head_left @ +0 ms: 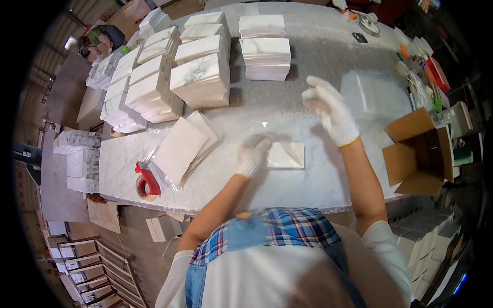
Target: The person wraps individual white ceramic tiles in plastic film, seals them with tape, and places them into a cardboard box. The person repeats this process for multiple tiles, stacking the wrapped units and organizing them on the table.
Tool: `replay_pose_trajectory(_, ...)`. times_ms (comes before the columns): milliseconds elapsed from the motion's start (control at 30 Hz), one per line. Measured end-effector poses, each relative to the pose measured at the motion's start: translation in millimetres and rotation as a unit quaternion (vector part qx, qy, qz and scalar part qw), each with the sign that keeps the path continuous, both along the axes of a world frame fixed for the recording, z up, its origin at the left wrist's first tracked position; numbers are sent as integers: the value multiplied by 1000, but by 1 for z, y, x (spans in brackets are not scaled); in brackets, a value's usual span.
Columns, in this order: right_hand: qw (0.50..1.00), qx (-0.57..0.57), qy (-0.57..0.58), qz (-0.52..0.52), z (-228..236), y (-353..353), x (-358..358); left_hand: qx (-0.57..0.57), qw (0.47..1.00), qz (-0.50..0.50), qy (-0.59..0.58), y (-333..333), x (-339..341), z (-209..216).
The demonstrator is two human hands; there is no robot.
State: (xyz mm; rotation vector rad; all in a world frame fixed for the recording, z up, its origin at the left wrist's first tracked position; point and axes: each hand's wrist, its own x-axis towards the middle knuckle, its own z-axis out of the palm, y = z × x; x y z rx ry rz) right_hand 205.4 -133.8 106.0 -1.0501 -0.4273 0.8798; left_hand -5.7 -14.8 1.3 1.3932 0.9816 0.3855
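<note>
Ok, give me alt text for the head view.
A gloved left hand touches a white rectangular tile on a marbled table, the gloved right hand raised nearby. Stacked marbled tiles stand beyond; a red tape dispenser lies left, an open cardboard box right.

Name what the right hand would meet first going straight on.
Probably the front right stack of white marbled tiles, though the right hand might clear its edge or top; depth is unclear.
</note>
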Motion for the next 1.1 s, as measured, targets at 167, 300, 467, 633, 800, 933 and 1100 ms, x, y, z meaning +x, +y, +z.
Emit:
replay_pose_trajectory(167, 958, -215, -140, 125, -54, -15, -19, 78, 996, -49, -20, 8, 7, -14)
replay_pose_trajectory(300, 864, -241, -393, 202, -55, -24, -66, 108, 994, -4, -23, 4, 5, -22)
replay_pose_trajectory(467, 817, -333, -459, 108, -88, -22, -88, 93, 996, -13, 7, 0, 8, -1)
replay_pose_trajectory(633, 906, -337, -250, 47, -86, -27, -51, 75, 997, 11, -9, 10, -4, -58)
replay_pose_trajectory(800, 916, -314, -247, -19, -122, -22, -43, 95, 995, 9, 31, 4, 2, -21)
replay_pose_trajectory(933, 892, -299, -330, -71, -131, -13, -48, 134, 990, 34, 40, 8, -4, -27)
replay_pose_trajectory(1100, 895, -310, -308, -93, -144, -12, -51, 182, 982, 46, 36, 6, -2, -23)
